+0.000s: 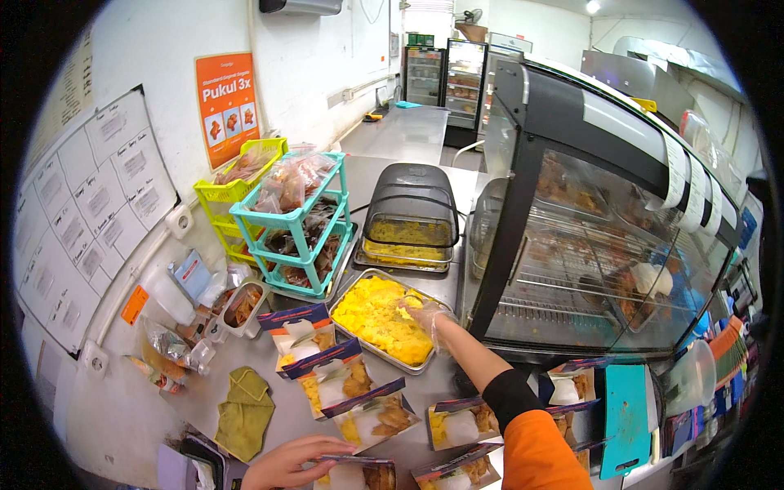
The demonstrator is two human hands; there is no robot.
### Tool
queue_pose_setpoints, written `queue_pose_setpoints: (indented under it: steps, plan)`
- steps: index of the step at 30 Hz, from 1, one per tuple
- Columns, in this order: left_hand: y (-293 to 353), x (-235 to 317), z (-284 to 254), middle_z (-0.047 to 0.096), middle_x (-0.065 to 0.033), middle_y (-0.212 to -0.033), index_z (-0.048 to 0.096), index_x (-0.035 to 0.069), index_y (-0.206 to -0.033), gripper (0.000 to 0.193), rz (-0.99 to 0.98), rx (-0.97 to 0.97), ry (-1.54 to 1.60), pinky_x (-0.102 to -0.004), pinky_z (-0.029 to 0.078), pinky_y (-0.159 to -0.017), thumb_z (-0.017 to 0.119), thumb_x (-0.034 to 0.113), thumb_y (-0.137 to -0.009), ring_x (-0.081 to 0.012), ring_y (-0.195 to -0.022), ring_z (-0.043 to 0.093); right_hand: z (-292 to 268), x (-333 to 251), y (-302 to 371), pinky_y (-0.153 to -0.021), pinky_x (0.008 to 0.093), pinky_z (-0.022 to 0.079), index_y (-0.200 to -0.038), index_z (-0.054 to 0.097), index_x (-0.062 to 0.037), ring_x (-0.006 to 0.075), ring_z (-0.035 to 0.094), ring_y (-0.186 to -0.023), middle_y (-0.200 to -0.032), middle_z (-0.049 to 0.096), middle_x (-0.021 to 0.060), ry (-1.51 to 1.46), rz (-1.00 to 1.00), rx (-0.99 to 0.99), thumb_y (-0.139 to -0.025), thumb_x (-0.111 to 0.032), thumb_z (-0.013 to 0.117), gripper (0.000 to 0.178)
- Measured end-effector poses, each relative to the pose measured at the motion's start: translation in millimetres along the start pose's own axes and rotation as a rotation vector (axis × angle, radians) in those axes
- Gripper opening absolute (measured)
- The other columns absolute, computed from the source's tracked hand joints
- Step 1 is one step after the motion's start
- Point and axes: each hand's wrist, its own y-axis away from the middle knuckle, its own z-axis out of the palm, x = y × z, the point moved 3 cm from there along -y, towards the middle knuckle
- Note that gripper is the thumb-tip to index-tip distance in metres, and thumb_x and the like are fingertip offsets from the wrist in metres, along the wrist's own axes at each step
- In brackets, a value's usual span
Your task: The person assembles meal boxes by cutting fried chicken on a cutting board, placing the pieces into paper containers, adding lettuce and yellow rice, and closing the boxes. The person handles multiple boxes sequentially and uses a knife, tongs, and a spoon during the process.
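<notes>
My right hand [426,317], in a clear plastic glove, reaches into a metal tray [392,364] heaped with yellow scrambled egg [377,314]. Its fingers are bent together around some of the egg at the tray's right side. At the lower edge, my left hand [296,464] is bare and grips the rim of an open paper food box [356,474]. That box holds rice and a brown piece of fried food. More open boxes [374,420] stand in a row between the hands, with egg, white rice and fried chicken in them.
A glass warming cabinet [604,245] rises close to my right arm. Behind the egg tray are a dark-lidded chafing dish [412,208] and a turquoise rack [298,220] of bagged food. An olive cloth [245,415] lies left; a turquoise cutting board [626,416] lies right.
</notes>
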Motion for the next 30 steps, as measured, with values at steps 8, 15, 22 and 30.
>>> queue_pose_setpoints:
  steps: [8,15,22,30]
  plan:
    - [-56.4,18.7,15.8,0.056,-0.0071,-0.122,0.054,0.006,-0.122,0.033,0.155,-0.234,-0.009,-0.0333,0.041,-0.092,0.052,0.006,-0.089,-0.023,-0.108,0.053,-0.4,20.7,-19.4,-0.091,0.0356,0.041,-0.128,0.045,0.001,0.0281,0.052,-0.111,-0.124,0.052,0.0191,0.087,-0.052,-0.044,-0.064,-0.068,0.066,0.097]
    - [-82.1,10.5,17.1,0.055,-0.0113,-0.12,0.051,0.005,-0.121,0.032,0.275,-0.329,-0.072,-0.0363,0.041,-0.091,0.047,0.015,-0.091,-0.0263,-0.108,0.052,-5.8,1.7,29.0,-0.103,0.046,0.029,-0.139,0.024,-0.0007,0.0341,0.036,-0.126,-0.137,0.035,0.0245,-0.565,-0.077,-0.228,-0.068,-0.068,0.063,0.106]
    - [-177.4,3.8,77.3,0.056,-0.0117,-0.112,0.052,0.006,-0.117,0.031,0.436,-0.618,-0.291,-0.0388,0.043,-0.087,0.048,0.011,-0.086,-0.0287,-0.103,0.054,-73.1,1.4,127.3,-0.082,0.0324,0.042,-0.114,0.051,-0.0023,0.0172,0.05,-0.096,-0.11,0.053,0.014,-0.311,-0.119,-0.243,-0.079,-0.059,0.059,0.068]
    - [-319.2,-21.0,259.2,0.059,-0.0129,-0.103,0.059,0.005,-0.104,0.03,0.618,-0.877,-0.738,-0.0402,0.047,-0.081,0.052,0.008,-0.075,-0.0297,-0.098,0.057,-246.2,126.9,285.4,-0.054,0.032,0.041,-0.097,0.063,-0.0113,0.0141,0.05,-0.058,-0.064,0.056,0.0064,0.278,-0.008,0.075,-0.074,-0.068,0.056,0.061]
